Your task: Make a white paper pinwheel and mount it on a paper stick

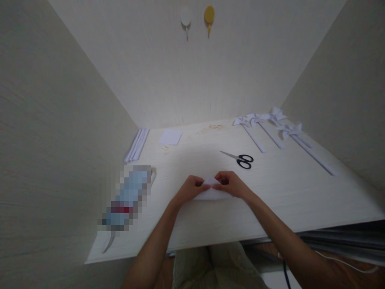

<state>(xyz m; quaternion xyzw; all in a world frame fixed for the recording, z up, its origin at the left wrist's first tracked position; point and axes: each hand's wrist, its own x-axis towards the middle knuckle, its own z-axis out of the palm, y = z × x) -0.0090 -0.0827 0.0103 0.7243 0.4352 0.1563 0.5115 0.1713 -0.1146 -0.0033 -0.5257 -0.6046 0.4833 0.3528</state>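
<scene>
Paper [212, 193], a white folded piece, lies on the pale desk [270, 200] pinched between both hands. The left hand [190, 188] closes its fingertips on the sheet's left upper edge, and the right hand [231, 184] closes its fingers on the top fold just beside it, so the two thumbs nearly meet over the peak of the paper. Both wrists rest low, close to the desk surface.

Just beyond the right hand, a little to its right, black-handled scissors [240, 159] lie flat with blades pointing left. Farther off on that side, near the back corner, several white paper pinwheels [272, 120] on long sticks lie in a row. Well beyond the left hand, a small white square sheet [171, 137] sits near the back wall, and to its left a bundle of white paper strips [137, 144] lies along the side wall. Left of the left hand a blurred-out, blue and white object [128, 198] rests on the desk; I cannot tell what it is. High on the back wall hang two round hooks, one white [185, 18] and one yellow [209, 16].
</scene>
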